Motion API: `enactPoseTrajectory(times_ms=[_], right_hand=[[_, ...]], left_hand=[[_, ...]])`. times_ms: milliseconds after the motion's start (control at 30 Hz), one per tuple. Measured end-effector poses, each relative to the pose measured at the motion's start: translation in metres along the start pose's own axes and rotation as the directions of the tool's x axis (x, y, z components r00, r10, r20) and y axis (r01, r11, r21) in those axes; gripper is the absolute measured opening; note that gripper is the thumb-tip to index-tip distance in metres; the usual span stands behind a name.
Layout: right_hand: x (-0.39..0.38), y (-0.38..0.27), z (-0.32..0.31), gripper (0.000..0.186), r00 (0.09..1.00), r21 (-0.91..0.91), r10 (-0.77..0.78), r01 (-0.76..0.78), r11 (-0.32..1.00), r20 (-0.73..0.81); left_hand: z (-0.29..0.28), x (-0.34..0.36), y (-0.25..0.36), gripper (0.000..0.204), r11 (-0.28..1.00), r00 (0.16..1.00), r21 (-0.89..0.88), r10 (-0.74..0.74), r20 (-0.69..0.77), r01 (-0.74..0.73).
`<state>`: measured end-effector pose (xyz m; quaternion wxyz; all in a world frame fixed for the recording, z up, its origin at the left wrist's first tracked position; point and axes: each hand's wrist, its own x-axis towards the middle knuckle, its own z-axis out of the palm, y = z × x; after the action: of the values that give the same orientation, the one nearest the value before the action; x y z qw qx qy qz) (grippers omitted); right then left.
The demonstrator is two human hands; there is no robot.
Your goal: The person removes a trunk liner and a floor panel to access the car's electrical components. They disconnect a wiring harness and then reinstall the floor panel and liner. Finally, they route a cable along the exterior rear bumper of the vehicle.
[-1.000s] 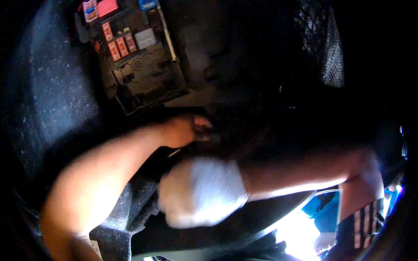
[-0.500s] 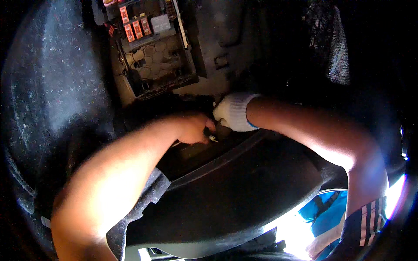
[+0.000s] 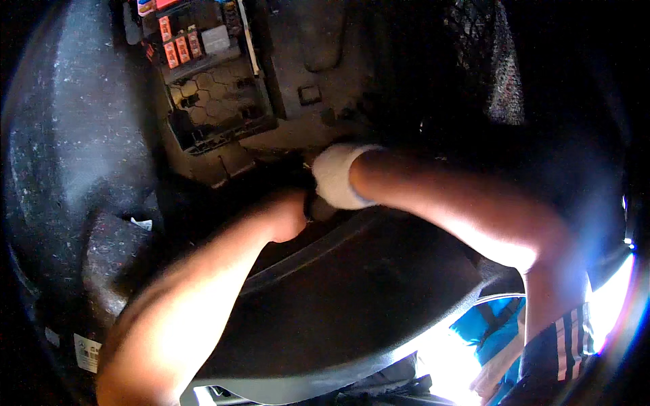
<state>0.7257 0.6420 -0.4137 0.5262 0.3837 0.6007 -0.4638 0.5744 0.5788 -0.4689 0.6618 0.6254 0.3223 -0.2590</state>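
My left hand (image 3: 292, 213), bare, reaches into a dark recess in front of a curved black panel (image 3: 345, 298). Its fingers are lost in shadow, so whether it grips anything does not show. Close against it on the right, my right hand (image 3: 335, 177) wears a whitish knitted glove. The gloved fingers curl downward, out of sight, around something I cannot make out. Beyond both hands lies an open black fuse box (image 3: 261, 122), with several orange fuses (image 3: 181, 49) and a grey block (image 3: 216, 39) in it.
Dark speckled lining (image 3: 88, 115) rises on the left, with a white label (image 3: 87, 352) low down. Dark netting (image 3: 504, 81) hangs at the far right. Blue cloth (image 3: 497, 331) and bright light show beyond the panel at the lower right.
The view has shifted, so the fuse box appears further left and higher. A small pale piece visible at my left fingers earlier is now hidden. My hands stay close together.
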Motion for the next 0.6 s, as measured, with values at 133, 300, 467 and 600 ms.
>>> enactPoseTrajectory(times_ms=[133,300,467,600], right_hand=[[-0.005,-0.017,0.007,0.034,0.978,0.022,0.189,-0.188,0.982,-0.093],[0.008,-0.007,0.018,0.036,0.958,0.105,0.241,-0.227,0.968,-0.157],[-0.028,-0.011,0.006,0.038,0.94,0.155,0.275,-0.247,0.957,-0.2],[-0.028,-0.014,0.019,0.047,0.928,0.019,0.21,-0.215,0.977,-0.308]], left_hand=[[0.012,-0.021,-0.006,0.028,0.856,0.989,-0.512,-0.126,-0.078,0.069],[0.023,-0.026,0.002,0.031,0.819,0.96,-0.573,-0.176,-0.218,0.021],[0.037,-0.008,-0.012,0.017,0.725,0.97,-0.689,-0.164,-0.178,-0.004],[0.04,-0.001,-0.019,0.02,0.632,0.978,-0.771,-0.095,-0.185,-0.084]])
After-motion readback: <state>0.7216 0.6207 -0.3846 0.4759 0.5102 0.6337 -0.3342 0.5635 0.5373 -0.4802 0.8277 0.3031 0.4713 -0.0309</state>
